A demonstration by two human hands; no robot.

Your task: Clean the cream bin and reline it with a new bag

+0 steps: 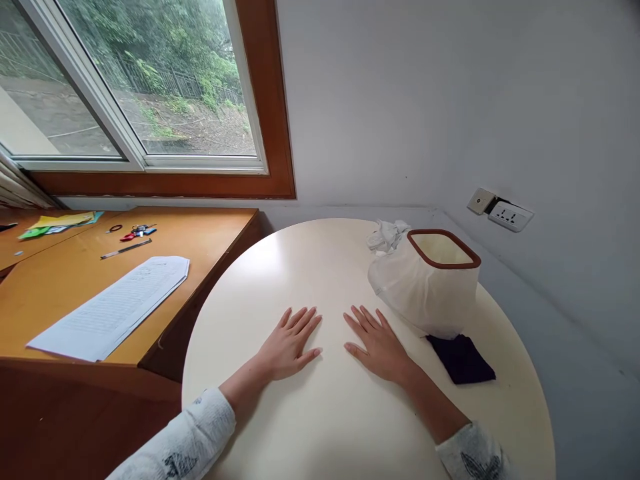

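Note:
Both my hands lie flat, palms down, on a round cream table [330, 427]. My left hand [289, 347] has its fingers spread and holds nothing. Across a gap from it, my right hand [376, 343] also rests open, with its fingers pointing up and to the left. To the right of that hand stands a bin with a brown rim [477, 260], lined with a thin white bag [430, 297] that droops over its side. In front of the bin lies a folded dark purple cloth [463, 359]. Behind the bag is a crumpled white bag or tissue [387, 235].
On the left, a wooden desk [220, 230] holds printed sheets [115, 307], a pen [126, 249], a small cluster of red and blue items [139, 231] and coloured papers [63, 223]. A window [160, 80] is above it. A wall socket [511, 216] is at right.

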